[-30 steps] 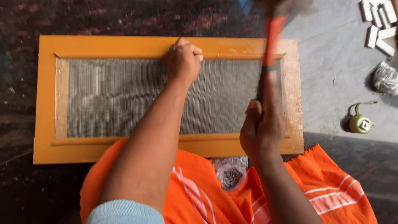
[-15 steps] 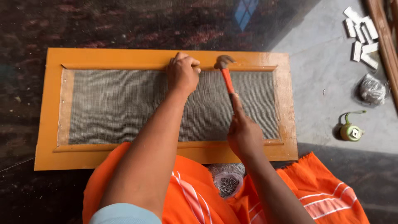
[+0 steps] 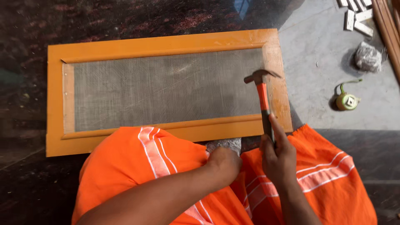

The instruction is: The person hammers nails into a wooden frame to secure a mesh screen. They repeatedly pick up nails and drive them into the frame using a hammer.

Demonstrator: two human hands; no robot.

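Even, soft daylight w/ decent brightness – dark stone floor (image 3: 125, 16) shows a bluish window reflection at top centre, grey slab (image 3: 325, 83) top right reads brighter, small objs there cast short soft shadows to their left – focus sharp, no real blur.

I note a glossy painted wooden frame (image 3: 166, 43), fine grey wire mesh (image 3: 166, 89), hammer (image 3: 262, 98) with metal head and orange-black handle, polished dark stone floor (image 3: 125, 16).
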